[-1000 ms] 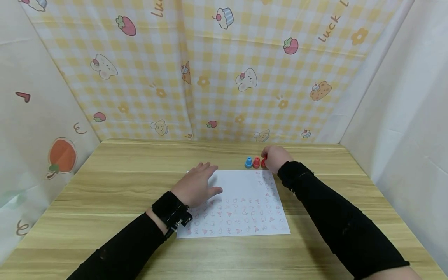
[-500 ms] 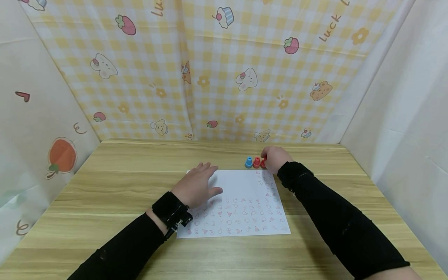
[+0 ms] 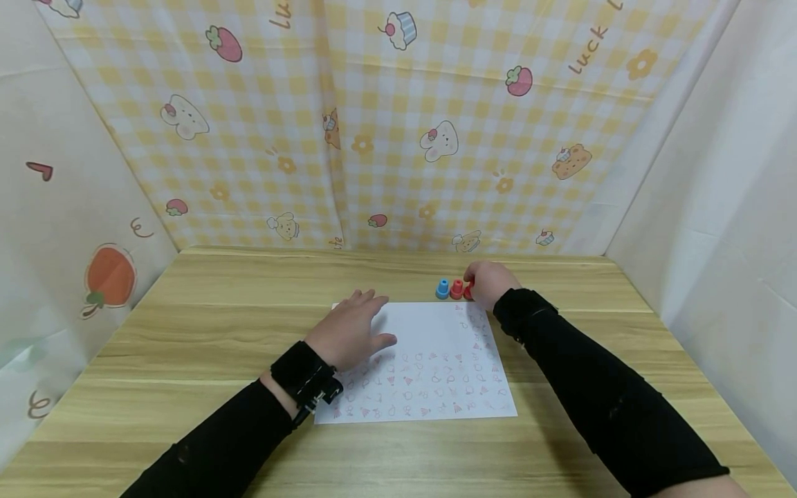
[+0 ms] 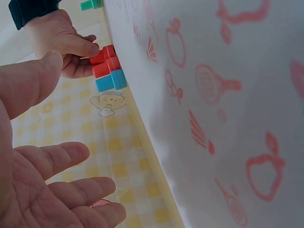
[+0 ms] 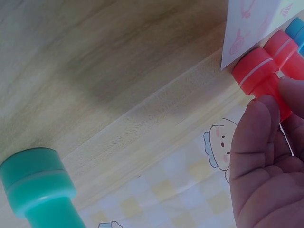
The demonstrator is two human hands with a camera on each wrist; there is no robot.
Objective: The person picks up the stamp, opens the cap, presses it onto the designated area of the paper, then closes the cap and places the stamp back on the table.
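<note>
The stamps (image 5: 255, 71) look like smooth plastic, the sheet (image 3: 426, 339) matt paper.

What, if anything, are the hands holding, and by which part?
Right hand pinches the red stamp farther from the blue one, by its narrow handle. Left hand holds nothing.

Stamps (image 3: 456, 290) stand behind paper (image 3: 425, 328) on the table (image 3: 218, 332).

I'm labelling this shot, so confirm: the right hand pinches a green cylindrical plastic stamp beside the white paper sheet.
Not green: the right wrist view shows the right hand pinching a red cylindrical plastic stamp beside the white paper sheet. The rest stands.
</note>
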